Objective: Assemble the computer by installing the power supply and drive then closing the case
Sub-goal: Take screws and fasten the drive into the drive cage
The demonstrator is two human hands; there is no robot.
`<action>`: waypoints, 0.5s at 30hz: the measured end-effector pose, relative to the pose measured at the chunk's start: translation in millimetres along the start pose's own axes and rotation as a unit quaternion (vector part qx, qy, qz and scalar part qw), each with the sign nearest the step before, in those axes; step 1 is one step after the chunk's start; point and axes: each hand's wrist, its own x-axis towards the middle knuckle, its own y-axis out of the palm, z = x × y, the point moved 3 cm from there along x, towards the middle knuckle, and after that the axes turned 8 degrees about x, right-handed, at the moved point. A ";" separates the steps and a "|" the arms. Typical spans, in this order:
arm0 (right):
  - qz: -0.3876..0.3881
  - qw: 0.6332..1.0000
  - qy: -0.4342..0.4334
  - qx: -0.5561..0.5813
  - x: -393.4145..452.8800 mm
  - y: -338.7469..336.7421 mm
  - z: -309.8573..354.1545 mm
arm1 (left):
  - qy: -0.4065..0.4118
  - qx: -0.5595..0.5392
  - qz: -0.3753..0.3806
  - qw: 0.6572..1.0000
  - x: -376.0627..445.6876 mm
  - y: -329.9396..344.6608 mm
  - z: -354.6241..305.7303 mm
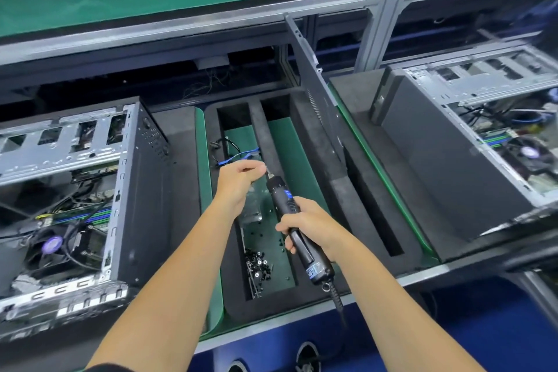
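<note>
My right hand (305, 225) grips a black electric screwdriver (291, 216) with its tip pointing up and away, over a black foam tray (320, 178). My left hand (238, 181) has its fingers curled at the bit's tip, pinching something too small to make out. A pile of black screws (258, 264) lies in the tray's left slot. An open computer case (75, 199) lies on its side at the left, its motherboard, fan and cables showing. A second open case (471, 142) lies at the right. A dark side panel (314, 93) stands upright between the tray and the right case.
Blue and black cables (232, 151) lie at the far end of the tray's left slot. A coiled cord (338, 302) hangs from the screwdriver's rear. An aluminium frame post (383, 6) rises behind, with a green shelf above. The bench's front edge runs below my forearms.
</note>
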 end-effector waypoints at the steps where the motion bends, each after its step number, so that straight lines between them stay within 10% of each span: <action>1: 0.003 1.000 -0.001 0.002 -0.9 -0.2 0.9 | 0.010 0.006 0.001 1.000 -0.3 -0.4 -1.4; 15: 0.057 0.998 0.025 0.008 0.4 2.8 10.2 | -0.107 -0.080 0.135 0.982 5.7 -9.1 -15.4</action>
